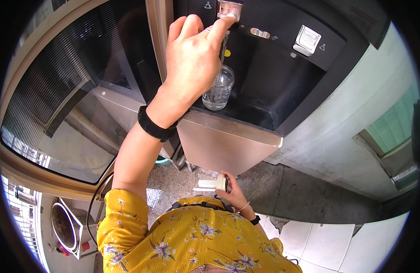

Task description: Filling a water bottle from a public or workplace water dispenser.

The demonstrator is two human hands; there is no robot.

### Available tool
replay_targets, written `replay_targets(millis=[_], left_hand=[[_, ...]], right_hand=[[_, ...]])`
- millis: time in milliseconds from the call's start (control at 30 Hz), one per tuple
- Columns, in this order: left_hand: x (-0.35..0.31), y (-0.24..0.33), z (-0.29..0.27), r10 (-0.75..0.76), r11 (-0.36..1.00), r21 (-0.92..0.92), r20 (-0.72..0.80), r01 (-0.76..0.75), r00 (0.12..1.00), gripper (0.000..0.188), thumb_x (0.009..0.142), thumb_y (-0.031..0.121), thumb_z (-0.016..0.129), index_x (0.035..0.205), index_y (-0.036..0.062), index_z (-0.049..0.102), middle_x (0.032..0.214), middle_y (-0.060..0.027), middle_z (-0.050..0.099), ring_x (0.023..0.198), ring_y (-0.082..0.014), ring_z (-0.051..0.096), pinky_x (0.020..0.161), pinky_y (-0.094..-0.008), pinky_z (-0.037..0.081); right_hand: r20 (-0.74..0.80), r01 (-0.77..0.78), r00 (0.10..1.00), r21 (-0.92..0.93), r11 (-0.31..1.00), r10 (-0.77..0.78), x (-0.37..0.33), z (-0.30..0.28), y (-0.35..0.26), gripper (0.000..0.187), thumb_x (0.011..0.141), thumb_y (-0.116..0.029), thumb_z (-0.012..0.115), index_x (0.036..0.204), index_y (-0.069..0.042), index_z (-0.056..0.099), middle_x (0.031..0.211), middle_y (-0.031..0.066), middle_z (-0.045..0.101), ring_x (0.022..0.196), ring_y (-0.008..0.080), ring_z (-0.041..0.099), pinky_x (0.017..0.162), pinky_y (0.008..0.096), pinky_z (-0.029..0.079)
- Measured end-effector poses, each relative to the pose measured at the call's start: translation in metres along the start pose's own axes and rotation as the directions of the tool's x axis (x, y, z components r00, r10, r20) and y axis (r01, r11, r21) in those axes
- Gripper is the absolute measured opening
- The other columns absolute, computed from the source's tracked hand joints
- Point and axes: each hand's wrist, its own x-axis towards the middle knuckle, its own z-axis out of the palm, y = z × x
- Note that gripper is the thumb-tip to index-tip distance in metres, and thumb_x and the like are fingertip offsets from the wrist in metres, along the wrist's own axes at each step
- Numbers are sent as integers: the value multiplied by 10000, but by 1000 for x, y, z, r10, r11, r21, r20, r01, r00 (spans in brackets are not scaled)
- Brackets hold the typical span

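Observation:
My left hand (pixel 191 59) is raised to the top of a black and steel water dispenser (pixel 228 145), fingers curled, one fingertip pressing a pale button (pixel 229 9). Just below the hand, a clear bottle (pixel 218 88) stands upright in the dispenser's recess, with a thin stream of water falling into it. My right hand (pixel 233 195) is held low by my waist, gripping a white lid with a ribbed strainer tube (pixel 215 183) that points to the left.
A second white tap lever (pixel 307 40) sits to the right on the dispenser panel. A glass-fronted cabinet (pixel 60 104) stands at the left. A grey wall (pixel 337 132) and a window (pixel 392 132) lie to the right, with stone floor (pixel 282 191) below.

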Motion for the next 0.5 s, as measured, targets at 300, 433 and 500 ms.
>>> replay_targets(millis=[300, 433, 500], left_hand=[[0, 0, 2, 9, 1000, 15, 9, -9, 1000, 498, 761, -16, 725, 1222, 163, 677, 709, 19, 680, 786, -201, 551, 968, -350, 439], [0, 0, 1, 7, 1000, 12, 23, -7, 1000, 523, 748, -35, 717, 1228, 169, 676, 706, 21, 671, 784, -200, 548, 966, -352, 442], [0, 0, 1, 10, 1000, 14, 23, -10, 1000, 527, 745, -38, 714, 1229, 168, 676, 703, 20, 668, 784, -200, 548, 967, -351, 442]], right_hand=[[-7, -55, 998, 110, 992, 56, -3, 3, -10, 795, 845, -147, 828, 1503, -38, 394, 1325, 97, 509, 1212, 184, 507, 1043, 317, 423], [-4, -46, 999, 118, 992, 46, -2, 2, -9, 797, 846, -143, 827, 1506, -37, 393, 1325, 97, 508, 1215, 184, 506, 1046, 316, 422], [-5, -50, 999, 115, 992, 51, -2, 3, -9, 797, 847, -139, 826, 1508, -36, 392, 1326, 95, 508, 1220, 183, 505, 1053, 314, 418]])
